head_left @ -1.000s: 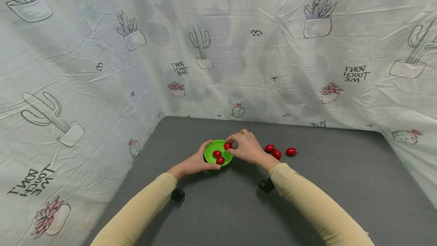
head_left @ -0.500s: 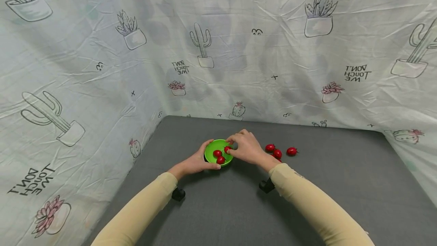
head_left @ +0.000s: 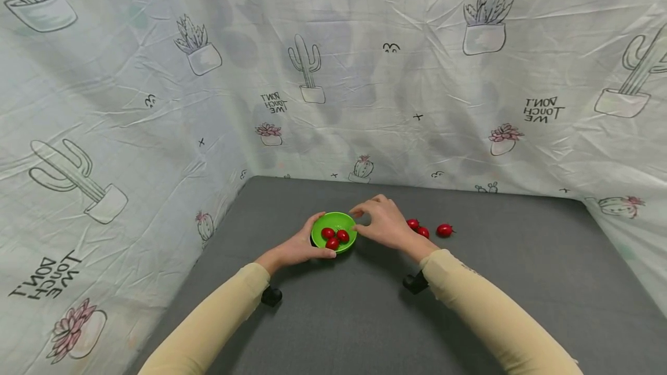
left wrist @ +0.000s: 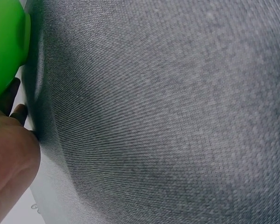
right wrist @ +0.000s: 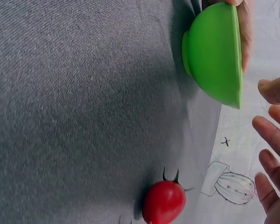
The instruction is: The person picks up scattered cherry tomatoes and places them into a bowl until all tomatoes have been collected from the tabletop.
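A small green bowl stands on the dark grey table with three red cherry tomatoes inside. My left hand grips the bowl from its left side, thumb at the near rim and fingers round the far side. In the left wrist view only part of the bowl's wall and some of that hand's fingers show. Just off the bowl's right rim is my right hand, its fingers parted and holding nothing. The right wrist view shows these spread fingertips apart from the bowl.
To the right of the right hand lie more cherry tomatoes on the table, one tomato apart from the others, which my wrist partly hides. A white cloth printed with potted cacti hangs behind and to the left of the grey table.
My right hand has let go of a cherry tomato inside the bowl, and the tomatoes there have shifted. It has then drawn back slightly to the right. The left hand stays on the bowl.
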Tool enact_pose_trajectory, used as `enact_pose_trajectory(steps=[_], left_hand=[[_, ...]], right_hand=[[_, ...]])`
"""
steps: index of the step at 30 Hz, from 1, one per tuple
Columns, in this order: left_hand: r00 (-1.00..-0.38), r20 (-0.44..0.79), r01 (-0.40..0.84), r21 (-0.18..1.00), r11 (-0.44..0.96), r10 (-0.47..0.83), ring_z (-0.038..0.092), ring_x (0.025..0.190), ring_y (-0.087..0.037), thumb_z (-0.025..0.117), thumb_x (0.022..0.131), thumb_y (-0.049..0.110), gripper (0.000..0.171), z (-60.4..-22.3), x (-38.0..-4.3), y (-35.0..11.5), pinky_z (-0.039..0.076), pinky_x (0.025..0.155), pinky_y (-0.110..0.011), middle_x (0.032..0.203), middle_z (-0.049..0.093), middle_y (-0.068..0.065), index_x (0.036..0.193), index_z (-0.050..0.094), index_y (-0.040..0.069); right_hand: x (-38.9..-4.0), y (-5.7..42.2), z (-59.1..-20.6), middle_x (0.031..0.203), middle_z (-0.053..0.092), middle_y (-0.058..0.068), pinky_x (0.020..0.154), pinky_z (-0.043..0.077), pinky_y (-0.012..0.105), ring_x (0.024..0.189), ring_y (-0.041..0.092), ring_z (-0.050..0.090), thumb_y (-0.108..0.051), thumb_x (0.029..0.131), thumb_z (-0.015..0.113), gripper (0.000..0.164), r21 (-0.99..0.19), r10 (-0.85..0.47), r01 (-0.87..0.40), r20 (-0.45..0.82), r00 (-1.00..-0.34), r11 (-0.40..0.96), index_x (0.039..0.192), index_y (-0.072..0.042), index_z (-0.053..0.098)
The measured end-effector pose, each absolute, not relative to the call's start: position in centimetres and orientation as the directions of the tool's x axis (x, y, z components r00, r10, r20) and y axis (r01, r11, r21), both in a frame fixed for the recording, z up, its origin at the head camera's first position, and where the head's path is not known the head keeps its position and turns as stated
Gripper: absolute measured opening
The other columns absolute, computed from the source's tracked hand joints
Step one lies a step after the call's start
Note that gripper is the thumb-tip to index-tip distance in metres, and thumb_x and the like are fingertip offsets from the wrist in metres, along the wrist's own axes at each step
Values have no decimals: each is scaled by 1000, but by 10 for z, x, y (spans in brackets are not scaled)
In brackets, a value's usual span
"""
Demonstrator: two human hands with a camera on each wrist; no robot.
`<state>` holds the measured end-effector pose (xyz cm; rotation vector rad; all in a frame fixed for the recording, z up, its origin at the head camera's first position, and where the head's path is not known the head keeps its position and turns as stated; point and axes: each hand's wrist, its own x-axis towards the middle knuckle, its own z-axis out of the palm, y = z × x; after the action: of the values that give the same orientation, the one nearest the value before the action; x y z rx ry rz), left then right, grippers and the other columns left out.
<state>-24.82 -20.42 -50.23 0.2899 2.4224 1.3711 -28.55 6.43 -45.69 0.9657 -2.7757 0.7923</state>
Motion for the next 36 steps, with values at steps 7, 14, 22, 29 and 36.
enact_pose_trajectory(steps=[7, 14, 22, 29, 36], left_hand=[[-921, -200, 0, 859, 512, 336, 33, 145, -28, 84, 87, 37, 106, -501, -248, -204, 31, 115, -53, 162, 26, -12, 164, 12, 27], [-920, -201, 6, 851, 525, 336, 31, 146, -29, 85, 85, 41, 107, -502, -250, -205, 30, 116, -53, 163, 25, -11, 164, 13, 28], [-917, -198, 14, 851, 525, 346, 31, 147, -29, 84, 86, 41, 106, -500, -248, -205, 31, 115, -52, 163, 25, -11, 164, 13, 28], [-920, -196, 12, 852, 524, 340, 31, 146, -28, 84, 85, 42, 106, -498, -247, -203, 31, 115, -52, 162, 25, -12, 163, 14, 28], [-922, -195, 8, 852, 523, 333, 32, 146, -28, 84, 84, 44, 109, -499, -246, -202, 31, 115, -52, 163, 25, -12, 164, 12, 28]], right_hand=[[-284, 78, -450, 110, 71, -3, 102, 38, 53, 116, 25, 51, -30, 91, 80, 34, -459, -529, -589, 268, -806, 665, 122, -19, 75], [-282, 104, -442, 112, 71, -2, 105, 35, 57, 119, 27, 50, -31, 91, 80, 35, -463, -507, -583, 290, -811, 667, 124, -21, 74], [-279, 142, -440, 113, 72, 3, 105, 33, 59, 118, 28, 50, -29, 91, 81, 38, -468, -470, -553, 293, -833, 689, 126, -18, 73], [-276, 170, -439, 112, 72, 3, 104, 32, 62, 119, 30, 49, -28, 91, 80, 38, -458, -465, -556, 305, -831, 694, 127, -17, 73], [-277, 198, -438, 115, 71, 5, 103, 31, 62, 120, 32, 49, -25, 92, 79, 38, -472, -429, -525, 303, -851, 708, 128, -15, 72]])
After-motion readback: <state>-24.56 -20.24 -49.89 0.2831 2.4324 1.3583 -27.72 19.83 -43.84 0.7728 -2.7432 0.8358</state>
